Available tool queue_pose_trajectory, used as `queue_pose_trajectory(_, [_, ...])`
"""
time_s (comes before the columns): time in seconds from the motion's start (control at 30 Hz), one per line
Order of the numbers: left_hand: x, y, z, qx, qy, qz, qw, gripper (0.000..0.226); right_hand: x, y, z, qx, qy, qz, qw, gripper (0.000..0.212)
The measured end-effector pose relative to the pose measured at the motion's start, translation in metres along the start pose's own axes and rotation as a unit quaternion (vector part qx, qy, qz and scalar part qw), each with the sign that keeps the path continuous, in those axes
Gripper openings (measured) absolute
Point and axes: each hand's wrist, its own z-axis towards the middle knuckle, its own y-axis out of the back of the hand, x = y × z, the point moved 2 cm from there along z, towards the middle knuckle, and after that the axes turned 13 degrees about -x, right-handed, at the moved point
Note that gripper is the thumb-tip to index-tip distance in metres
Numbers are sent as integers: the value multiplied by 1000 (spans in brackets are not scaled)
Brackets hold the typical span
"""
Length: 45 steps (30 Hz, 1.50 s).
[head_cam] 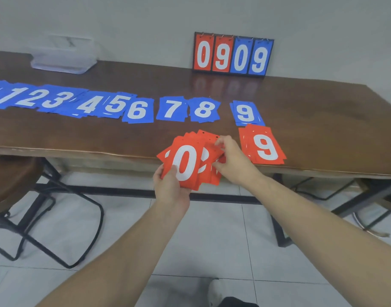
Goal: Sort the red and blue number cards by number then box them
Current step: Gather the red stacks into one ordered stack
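At upper left, the clear plastic box [63, 60] sat on the brown table [312, 111]; its contents were unclear. Your left hand [170, 185] gripped the fanned red cards [190, 160] at centre frame, your right hand [231, 160] pinching one. Blue piles [136, 110] lined the table; red nines [264, 146] lay right.

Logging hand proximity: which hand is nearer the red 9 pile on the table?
Right. The right hand is just left of the red 9 pile; the left hand is farther left, below the table edge.
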Motion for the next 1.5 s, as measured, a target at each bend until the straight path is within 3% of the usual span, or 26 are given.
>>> queue_pose_trajectory(0.13, [1, 3, -1, 18, -6, 5, 1000, 39, -8, 29, 3, -59, 3, 29, 998, 43])
queue_pose_trajectory(0.27, [-1, 3, -3, 50, -20, 12, 998, 39, -42, 79, 15, -119, 12, -94, 988, 32])
queue_pose_trajectory(0.4, [2, -6, -17, 83, -38, 14, 996, 35, -98, 103, 22, -64, -29, -137, 988, 29])
queue_pose_trajectory(0.6, [34, -33, -42, 69, -30, 9, 997, 32, -115, 92, 6, -51, 84, -204, 974, 34])
queue_pose_trajectory(0.7, [55, -45, -44, 52, -33, 10, 998, 36, -108, 85, -1, -61, 89, -159, 981, 34])
queue_pose_trajectory(0.8, [72, -53, -47, -3, -38, -7, 999, 40, -102, 82, -4, -45, 27, -31, 998, 49])
queue_pose_trajectory(0.87, [78, -56, -47, -28, -41, -12, 999, 45, -101, 87, 1, -40, 5, 42, 998, 47])
queue_pose_trajectory(0.93, [81, -56, -46, -51, -41, -6, 998, 45, -102, 94, 9, -41, 5, 42, 998, 38])
queue_pose_trajectory(1.13, [84, -61, -46, -33, -18, 6, 999, 38, -108, 92, 18, 17, 75, -139, 987, 39])
queue_pose_trajectory(1.3, [84, -62, -47, -35, -17, -2, 999, 39, -100, 87, -2, 15, 101, -77, 992, 40])
queue_pose_trajectory(1.4, [80, -58, -48, -40, -30, 17, 999, 40, -102, 91, -5, 34, 47, 7, 998, 48])
queue_pose_trajectory(1.5, [70, -61, -52, -16, -74, 58, 995, 39, -103, 99, 0, -2, -7, 93, 996, 48])
